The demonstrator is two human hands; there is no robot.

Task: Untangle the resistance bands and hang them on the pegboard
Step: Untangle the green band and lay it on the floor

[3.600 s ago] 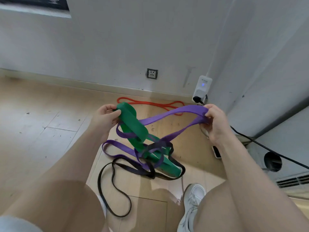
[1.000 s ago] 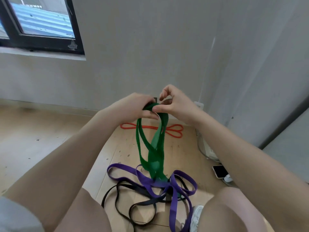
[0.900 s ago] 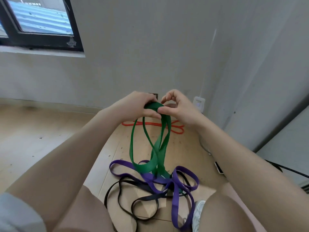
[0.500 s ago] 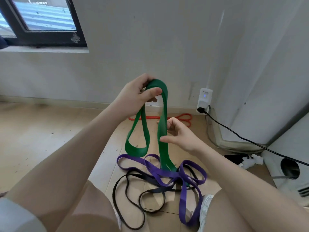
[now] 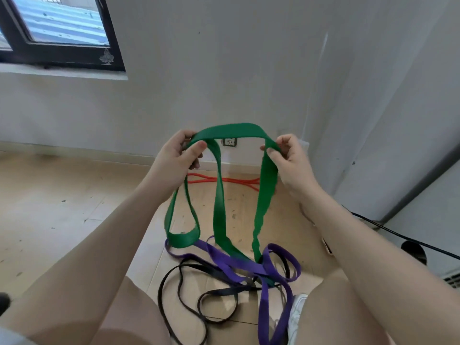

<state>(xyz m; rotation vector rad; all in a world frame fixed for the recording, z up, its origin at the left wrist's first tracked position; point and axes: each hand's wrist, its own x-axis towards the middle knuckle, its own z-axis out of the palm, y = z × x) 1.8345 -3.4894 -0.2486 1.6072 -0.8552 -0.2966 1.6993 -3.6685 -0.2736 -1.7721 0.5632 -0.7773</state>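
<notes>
judging by how things lie, the work is near its start: no band is free yet, and no pegboard shows anywhere in view, so all the hanging is left to do. the left hand (image 5: 178,158) pinches the green band (image 5: 267,192) between thumb and curled fingers, and the right hand (image 5: 290,158) pinches the same band a little way off, so a flat stretch of it spans from one hand to the other. from the left hand a loop hangs down, its bottom just above the floor; below and between both hands two more strands drop into the pile. there the green band passes under the purple band (image 5: 263,266), which looks knotted around it, with the thin black band (image 5: 184,302) looped beneath and toward the person's knees. beyond the hands, near the wall, a red band (image 5: 224,180) lies on the floor (image 5: 62,207) apart from the tangle. the green band is wide, flat and limp, and twisted along its right strand.
</notes>
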